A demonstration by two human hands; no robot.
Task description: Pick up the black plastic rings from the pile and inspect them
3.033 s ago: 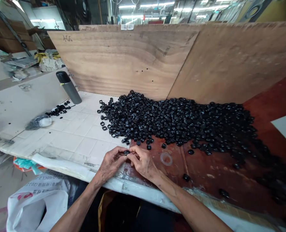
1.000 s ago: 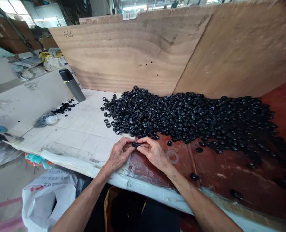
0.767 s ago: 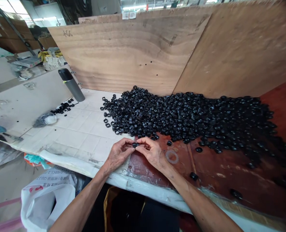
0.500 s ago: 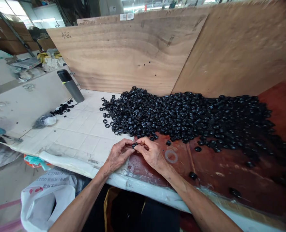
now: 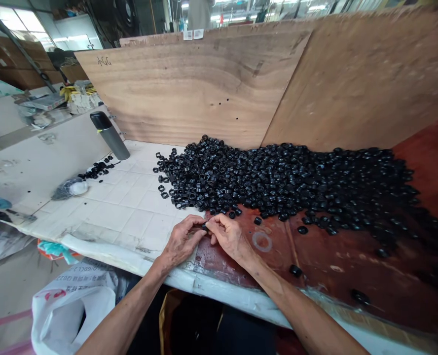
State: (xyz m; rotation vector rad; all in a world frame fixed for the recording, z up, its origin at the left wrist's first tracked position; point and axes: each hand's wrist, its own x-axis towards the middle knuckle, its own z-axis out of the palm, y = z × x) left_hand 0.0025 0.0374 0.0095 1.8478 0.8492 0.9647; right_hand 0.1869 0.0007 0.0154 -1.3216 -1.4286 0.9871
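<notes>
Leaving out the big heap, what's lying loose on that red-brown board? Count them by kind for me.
On the red-brown board:
Black rings clearly apart from the heap: 4
Pale ring: 1
Total: 5

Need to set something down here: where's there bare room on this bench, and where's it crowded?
White tile left of your left hand has room, between the flask and the black ring pile. The red-brown board right of your right hand also has room, among a few stray rings. The pile is crowded.
</notes>
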